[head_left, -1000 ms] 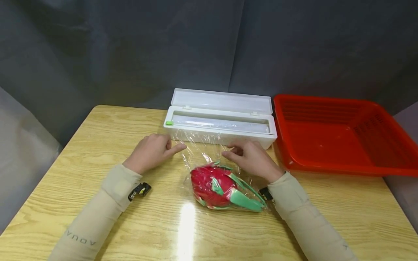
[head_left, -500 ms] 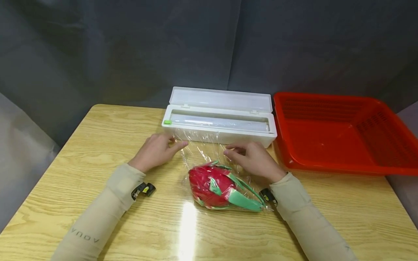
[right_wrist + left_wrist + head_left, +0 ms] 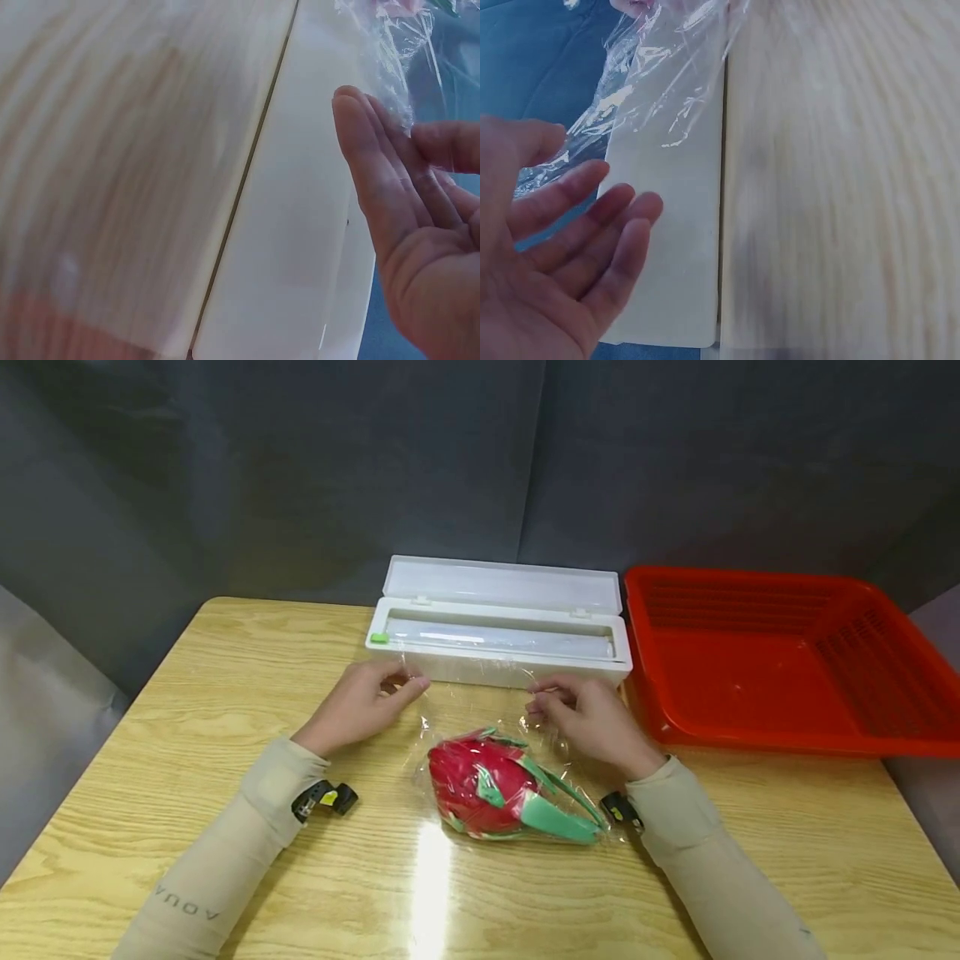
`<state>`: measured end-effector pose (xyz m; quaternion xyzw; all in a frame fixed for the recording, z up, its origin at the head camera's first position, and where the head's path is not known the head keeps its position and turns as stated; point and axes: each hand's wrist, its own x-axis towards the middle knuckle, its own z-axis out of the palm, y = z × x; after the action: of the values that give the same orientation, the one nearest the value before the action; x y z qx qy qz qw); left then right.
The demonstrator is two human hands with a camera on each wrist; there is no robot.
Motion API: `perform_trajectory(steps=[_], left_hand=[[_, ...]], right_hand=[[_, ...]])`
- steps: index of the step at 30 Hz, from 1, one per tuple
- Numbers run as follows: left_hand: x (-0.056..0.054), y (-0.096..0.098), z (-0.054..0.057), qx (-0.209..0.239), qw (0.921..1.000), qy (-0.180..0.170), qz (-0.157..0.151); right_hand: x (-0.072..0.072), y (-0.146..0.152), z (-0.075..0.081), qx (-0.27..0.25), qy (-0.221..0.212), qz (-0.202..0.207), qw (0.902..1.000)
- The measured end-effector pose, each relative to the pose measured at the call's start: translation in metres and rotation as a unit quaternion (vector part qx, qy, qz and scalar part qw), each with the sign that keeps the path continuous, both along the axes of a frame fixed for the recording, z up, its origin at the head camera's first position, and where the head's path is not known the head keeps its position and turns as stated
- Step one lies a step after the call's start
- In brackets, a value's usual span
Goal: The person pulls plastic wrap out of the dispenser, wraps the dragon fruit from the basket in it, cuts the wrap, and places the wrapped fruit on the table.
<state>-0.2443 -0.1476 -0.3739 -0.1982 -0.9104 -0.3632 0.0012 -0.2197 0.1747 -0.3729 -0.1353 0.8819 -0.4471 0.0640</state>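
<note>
A red dragon fruit (image 3: 480, 785) with green scales lies on the table, covered by clear cling film (image 3: 468, 706). The film stretches back toward a white cling film dispenser (image 3: 495, 672) with its lid raised. My left hand (image 3: 367, 697) is at the film's left edge; in the left wrist view its thumb and loosely bent fingers stand apart, the film (image 3: 592, 120) running beside them. At the film's right edge my right hand (image 3: 588, 714) pinches it between thumb and fingers, as the right wrist view shows with the film (image 3: 401, 82) meeting the thumb.
A red plastic basket (image 3: 750, 745) stands at the right, close beside the dispenser. A film roll (image 3: 498, 637) lies inside the dispenser, and a green slider (image 3: 379, 638) sits at its left end. The wooden table (image 3: 247, 693) ends at a dark curtain.
My right hand has shifted slightly right, and the film between my hands looks more spread out. The head view has drifted a little. The dragon fruit stays in place on the table.
</note>
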Motion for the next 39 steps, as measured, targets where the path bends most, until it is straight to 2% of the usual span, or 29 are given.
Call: perform_trajectory(steps=[4, 9, 15, 19, 22, 27, 31, 35, 39], left_hand=[[0.000, 0.001, -0.001, 0.047, 0.9986, -0.025, -0.007], [0.001, 0.003, -0.001, 0.116, 0.9910, -0.060, -0.029], [0.005, 0.003, 0.004, 0.157, 0.9823, -0.092, -0.043], [0.007, 0.003, 0.006, 0.155, 0.9819, -0.097, -0.048], [0.009, 0.004, 0.008, 0.138, 0.9851, -0.087, -0.056], [0.011, 0.004, 0.009, 0.115, 0.9889, -0.067, -0.067], [0.011, 0.005, 0.010, 0.108, 0.9895, -0.057, -0.077], [0.012, 0.004, 0.011, 0.098, 0.9905, -0.042, -0.087], [0.015, 0.003, 0.013, 0.100, 0.9889, -0.035, -0.104]], right_hand=[[0.001, 0.002, -0.001, -0.007, 0.012, -0.003, 0.9999], [0.004, 0.006, -0.001, -0.016, 0.030, -0.002, 0.9994], [0.006, 0.012, 0.000, -0.022, 0.051, -0.011, 0.9984], [0.009, 0.014, 0.000, -0.047, 0.041, -0.016, 0.9979], [0.012, 0.017, 0.000, -0.056, 0.051, -0.013, 0.9971], [0.019, 0.022, 0.000, -0.040, 0.081, -0.005, 0.9959], [0.021, 0.024, 0.001, -0.038, 0.083, 0.000, 0.9958], [0.024, 0.024, 0.003, -0.020, 0.099, -0.013, 0.9949], [0.027, 0.023, 0.005, 0.006, 0.138, -0.041, 0.9897]])
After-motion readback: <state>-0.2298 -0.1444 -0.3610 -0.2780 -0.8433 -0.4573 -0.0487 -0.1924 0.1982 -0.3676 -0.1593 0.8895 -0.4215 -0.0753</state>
